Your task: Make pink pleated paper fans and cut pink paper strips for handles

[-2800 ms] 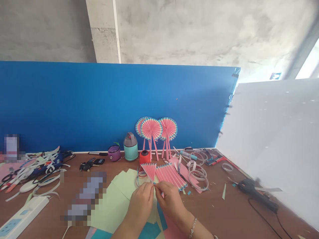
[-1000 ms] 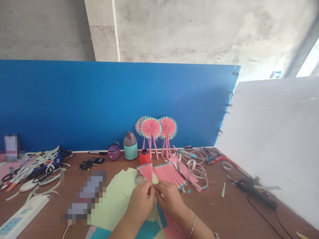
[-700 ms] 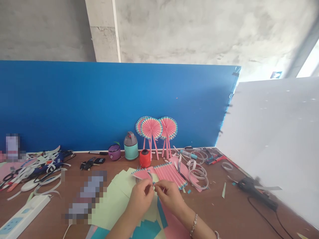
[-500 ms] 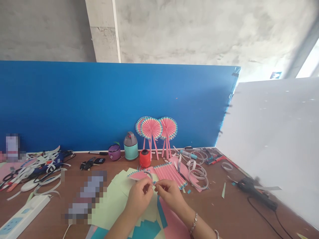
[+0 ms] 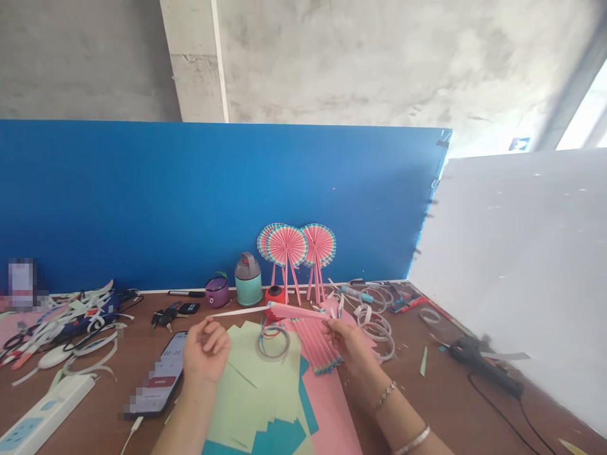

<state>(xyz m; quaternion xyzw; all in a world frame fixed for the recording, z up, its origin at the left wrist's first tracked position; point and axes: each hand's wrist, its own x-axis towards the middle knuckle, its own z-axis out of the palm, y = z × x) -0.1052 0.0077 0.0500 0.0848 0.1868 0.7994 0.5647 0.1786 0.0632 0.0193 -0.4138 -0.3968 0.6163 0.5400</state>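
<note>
My left hand (image 5: 207, 351) is closed, its thumb and finger pinching the end of a thin white strip (image 5: 241, 311). The strip runs taut to the right and meets the tip of a folded pink pleated paper (image 5: 298, 311). At that paper's other end, my right hand (image 5: 345, 344) is closed on it. Below the right hand lies another pink pleated paper (image 5: 317, 344) with blue-edged folds. A roll of clear tape (image 5: 274, 343) rests on pale green paper sheets (image 5: 256, 385) between my hands.
Pink paper fans (image 5: 287, 246) stand against the blue partition (image 5: 190, 202). A teal-and-grey container (image 5: 248, 281), a purple pot (image 5: 217, 292) and a red container (image 5: 275, 294) sit nearby. Left are a phone (image 5: 171, 366) and power strip (image 5: 45, 414); right, a glue gun (image 5: 488, 363).
My hands have moved apart from a close pinch, left hand leftward and right hand rightward. The white strip now stretches between them, and the folded pink paper has been lifted.
</note>
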